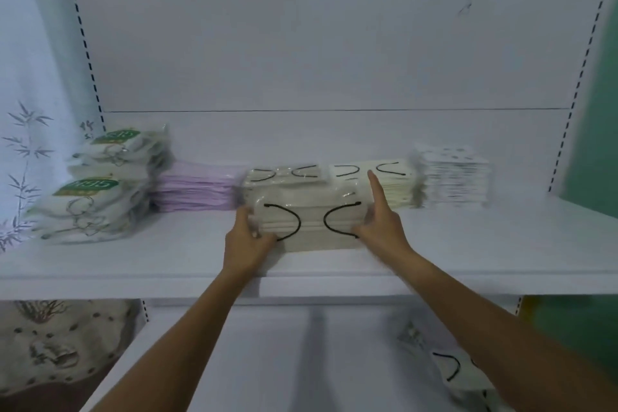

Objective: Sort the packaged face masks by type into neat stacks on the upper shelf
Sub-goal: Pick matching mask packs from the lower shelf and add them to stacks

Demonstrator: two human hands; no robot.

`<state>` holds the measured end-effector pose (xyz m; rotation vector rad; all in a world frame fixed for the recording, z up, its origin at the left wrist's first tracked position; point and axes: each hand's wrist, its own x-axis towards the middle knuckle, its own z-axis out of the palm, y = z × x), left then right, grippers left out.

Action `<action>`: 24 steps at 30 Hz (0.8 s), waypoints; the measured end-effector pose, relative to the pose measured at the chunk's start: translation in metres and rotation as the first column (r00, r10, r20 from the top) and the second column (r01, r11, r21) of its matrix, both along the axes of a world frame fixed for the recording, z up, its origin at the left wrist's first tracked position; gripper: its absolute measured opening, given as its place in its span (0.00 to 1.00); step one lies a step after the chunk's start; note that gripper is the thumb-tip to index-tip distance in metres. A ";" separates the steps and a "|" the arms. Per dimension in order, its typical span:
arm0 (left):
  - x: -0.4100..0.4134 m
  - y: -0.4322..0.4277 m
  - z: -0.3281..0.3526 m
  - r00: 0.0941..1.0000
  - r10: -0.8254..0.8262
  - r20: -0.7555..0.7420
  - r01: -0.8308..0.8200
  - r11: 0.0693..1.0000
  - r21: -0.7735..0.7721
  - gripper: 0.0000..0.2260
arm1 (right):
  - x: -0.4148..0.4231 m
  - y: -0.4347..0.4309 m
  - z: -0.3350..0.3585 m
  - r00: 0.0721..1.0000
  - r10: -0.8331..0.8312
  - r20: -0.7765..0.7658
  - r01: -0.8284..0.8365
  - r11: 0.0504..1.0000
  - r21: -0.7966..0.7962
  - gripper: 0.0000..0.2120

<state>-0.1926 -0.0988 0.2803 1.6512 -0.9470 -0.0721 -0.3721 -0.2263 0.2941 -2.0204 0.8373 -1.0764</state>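
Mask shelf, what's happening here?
A person holds a beige mask stack with black ear loops at the front of the upper shelf, left hand gripping its left end, right hand its right end, index finger raised. Nearby sit green-labelled packs, a lilac stack, cream stacks and a patterned stack. One pack lies on the lower shelf.

The green-labelled packs (100, 191) at the shelf's left end are smeared by motion, and their label print is unreadable. The patterned stack (454, 174) at the right is blurred too. The left grip (249, 237) blurs into the wrapper of the front stack (311, 224), so its fingertips cannot be made out. On the lower shelf (267, 361), a loose pack (451, 375) lies half behind the right forearm (491, 328).
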 end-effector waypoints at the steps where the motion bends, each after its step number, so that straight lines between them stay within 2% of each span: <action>1: 0.002 0.001 -0.002 1.000 -0.007 0.030 0.006 0.999 0.033 0.17 | -0.003 -0.001 -0.006 0.997 0.008 -0.076 -0.008 1.000 0.001 0.46; 3: 0.007 0.000 -0.002 0.995 -0.021 0.102 0.014 0.998 0.065 0.17 | -0.008 -0.006 -0.011 0.991 0.006 -0.135 -0.001 0.999 0.039 0.45; 5: 0.012 0.000 -0.001 0.987 -0.008 0.159 -0.001 0.998 0.060 0.20 | -0.009 -0.013 -0.008 0.996 -0.016 -0.084 0.019 0.999 0.044 0.42; 9: 0.021 -0.008 -0.002 0.986 0.120 0.116 -0.116 0.992 -0.043 0.30 | 0.004 -0.021 0.000 1.000 -0.011 0.011 0.012 0.994 -0.110 0.41; 11: 0.029 -0.019 0.000 0.976 0.180 0.127 -0.169 0.981 -0.093 0.25 | 0.017 -0.029 0.003 1.000 -0.009 -0.005 0.007 0.973 -0.233 0.35; 14: 0.044 -0.039 0.005 0.916 0.275 0.292 -0.245 0.960 -0.135 0.08 | 0.040 -0.049 0.010 0.996 -0.046 -0.075 0.019 0.944 -0.328 0.22; 15: 0.050 -0.044 0.008 0.895 0.295 0.334 -0.262 0.955 -0.141 0.06 | 0.048 -0.056 0.012 0.988 -0.076 -0.135 0.022 0.931 -0.365 0.21; 19: 0.078 -0.065 0.024 0.871 0.256 0.420 -0.242 0.966 -0.087 0.17 | 0.077 -0.085 0.027 0.872 -0.250 -0.421 -0.045 0.815 -0.578 0.42; 21: 0.092 -0.076 0.032 0.870 0.260 0.418 -0.261 0.964 -0.055 0.19 | 0.094 -0.102 0.039 0.843 -0.302 -0.445 -0.076 0.753 -0.654 0.43; 24: 0.117 -0.095 0.042 0.884 0.262 0.386 -0.266 0.963 -0.046 0.21 | 0.117 -0.127 0.053 0.853 -0.293 -0.432 -0.069 0.757 -0.650 0.37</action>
